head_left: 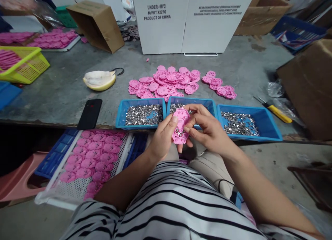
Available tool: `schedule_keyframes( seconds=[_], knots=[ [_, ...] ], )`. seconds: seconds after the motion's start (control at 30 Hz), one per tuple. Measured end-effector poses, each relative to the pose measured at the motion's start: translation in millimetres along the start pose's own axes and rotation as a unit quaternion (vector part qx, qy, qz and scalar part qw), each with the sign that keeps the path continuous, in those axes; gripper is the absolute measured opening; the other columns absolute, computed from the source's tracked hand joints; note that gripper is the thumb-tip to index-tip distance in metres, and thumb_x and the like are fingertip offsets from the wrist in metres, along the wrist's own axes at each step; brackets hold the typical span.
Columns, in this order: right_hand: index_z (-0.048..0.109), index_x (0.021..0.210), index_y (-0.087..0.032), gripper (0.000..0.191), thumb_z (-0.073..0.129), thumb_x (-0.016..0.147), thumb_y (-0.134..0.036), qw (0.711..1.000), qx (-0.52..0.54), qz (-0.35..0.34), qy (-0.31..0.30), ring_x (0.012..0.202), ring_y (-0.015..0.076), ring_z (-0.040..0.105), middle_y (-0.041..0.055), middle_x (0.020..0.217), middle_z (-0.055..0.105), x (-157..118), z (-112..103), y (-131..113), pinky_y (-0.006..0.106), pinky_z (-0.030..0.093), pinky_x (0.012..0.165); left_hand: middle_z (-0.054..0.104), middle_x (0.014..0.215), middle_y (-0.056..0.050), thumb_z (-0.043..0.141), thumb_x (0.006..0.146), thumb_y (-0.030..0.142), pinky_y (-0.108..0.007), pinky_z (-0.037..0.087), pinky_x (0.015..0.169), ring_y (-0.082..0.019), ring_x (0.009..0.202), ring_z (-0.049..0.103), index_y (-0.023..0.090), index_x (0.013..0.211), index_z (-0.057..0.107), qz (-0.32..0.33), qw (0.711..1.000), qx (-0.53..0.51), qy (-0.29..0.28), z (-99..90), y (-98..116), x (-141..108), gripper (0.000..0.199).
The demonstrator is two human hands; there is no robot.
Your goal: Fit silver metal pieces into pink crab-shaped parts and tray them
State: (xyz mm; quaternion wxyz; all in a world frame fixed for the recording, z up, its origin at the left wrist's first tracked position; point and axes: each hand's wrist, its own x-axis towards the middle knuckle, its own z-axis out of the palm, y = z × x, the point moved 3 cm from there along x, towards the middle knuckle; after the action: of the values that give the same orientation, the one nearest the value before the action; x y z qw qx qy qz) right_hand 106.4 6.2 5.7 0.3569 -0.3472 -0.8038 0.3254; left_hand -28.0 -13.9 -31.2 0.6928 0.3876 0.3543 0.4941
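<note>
My left hand grips a pink plastic piece with raised pegs, its thumb lying on the upper left edge. Shiny metal bits sit near the lower end of that piece. At its right side is my right hand, thumb and forefinger pinched close to the metal bits; whatever is between those fingertips is too small to make out. Just beyond the hands stand three blue trays of small metal parts: a left tray, a middle tray partly hidden by my hands, and a right tray.
Behind the trays lies a heap of pink pieces. A black phone, a yellow fruit peel and a yellow-handled tool rest on the table. Lower left, a white perforated tray holds rows of pink pieces. A white carton stands behind.
</note>
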Motion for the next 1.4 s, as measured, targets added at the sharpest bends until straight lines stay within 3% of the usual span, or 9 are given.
schedule_keyframes(
  seconds=[0.23, 0.43, 0.63, 0.93, 1.27, 1.33, 1.4],
  knots=[
    [0.066, 0.074, -0.022, 0.011, 0.065, 0.086, -0.022, 0.996, 0.078, 0.024, 0.028, 0.116, 0.0229, 0.057, 0.0080, 0.122, 0.060, -1, 4, 9, 0.043, 0.047, 0.100, 0.061, 0.053, 0.001, 0.045, 0.093, 0.049, -0.021, 0.039, 0.032, -0.011, 0.032, 0.049, 0.014, 0.105, 0.052, 0.008, 1.000, -0.009, -0.020, -2.6, -2, 1, 0.038],
    [0.073, 0.084, -0.025, 0.007, 0.071, 0.083, -0.031, 0.969, 0.186, 0.081, 0.142, 0.120, 0.0242, 0.057, 0.0077, 0.123, 0.064, -8, 5, 20, 0.043, 0.048, 0.100, 0.064, 0.063, -0.003, 0.049, 0.089, 0.052, -0.021, 0.038, 0.031, -0.013, 0.039, 0.056, 0.013, 0.101, 0.051, 0.000, 0.999, -0.045, -0.029, 2.4, 6, 4, 0.041],
    [0.072, 0.082, -0.024, 0.009, 0.073, 0.080, -0.033, 0.946, 0.215, 0.106, 0.219, 0.115, 0.0239, 0.059, 0.0068, 0.112, 0.068, -17, 3, 32, 0.045, 0.047, 0.099, 0.069, 0.074, -0.002, 0.062, 0.075, 0.025, -0.019, 0.038, 0.034, -0.013, 0.046, 0.060, 0.016, 0.104, 0.047, -0.031, 0.999, 0.005, -0.024, 7.5, 11, -1, 0.034],
    [0.071, 0.077, -0.023, 0.014, 0.073, 0.078, -0.037, 0.935, 0.218, 0.116, 0.253, 0.103, 0.0220, 0.061, 0.0065, 0.102, 0.069, -27, 2, 42, 0.043, 0.050, 0.092, 0.071, 0.077, -0.003, 0.061, 0.073, 0.023, -0.020, 0.041, 0.035, -0.014, 0.050, 0.064, 0.017, 0.102, 0.045, -0.025, 0.998, 0.052, -0.027, 9.4, 11, -3, 0.034],
    [0.070, 0.078, -0.023, 0.013, 0.071, 0.082, -0.036, 0.941, 0.214, 0.099, 0.244, 0.094, 0.0192, 0.064, 0.0048, 0.095, 0.070, -37, 1, 42, 0.037, 0.052, 0.084, 0.070, 0.071, -0.001, 0.061, 0.069, 0.019, -0.019, 0.041, 0.034, -0.014, 0.046, 0.063, 0.018, 0.097, 0.044, 0.000, 0.997, 0.071, 0.005, 8.4, 12, -2, 0.032],
    [0.069, 0.077, -0.022, 0.016, 0.070, 0.083, -0.037, 0.959, 0.200, 0.100, 0.176, 0.086, 0.0182, 0.066, 0.0046, 0.088, 0.070, -42, 0, 37, 0.034, 0.053, 0.077, 0.070, 0.071, -0.001, 0.060, 0.068, 0.018, -0.019, 0.040, 0.033, -0.014, 0.046, 0.063, 0.018, 0.097, 0.044, -0.002, 0.997, 0.072, 0.009, 6.6, 13, -1, 0.033],
    [0.069, 0.074, -0.021, 0.019, 0.068, 0.084, -0.036, 0.978, 0.176, 0.105, 0.028, 0.074, 0.0172, 0.066, 0.0039, 0.077, 0.070, -51, 5, 34, 0.030, 0.053, 0.066, 0.070, 0.072, 0.000, 0.060, 0.068, 0.017, -0.019, 0.040, 0.035, -0.013, 0.046, 0.063, 0.018, 0.098, 0.043, 0.003, 0.998, 0.067, 0.014, 2.4, 14, -3, 0.035]
  ],
)
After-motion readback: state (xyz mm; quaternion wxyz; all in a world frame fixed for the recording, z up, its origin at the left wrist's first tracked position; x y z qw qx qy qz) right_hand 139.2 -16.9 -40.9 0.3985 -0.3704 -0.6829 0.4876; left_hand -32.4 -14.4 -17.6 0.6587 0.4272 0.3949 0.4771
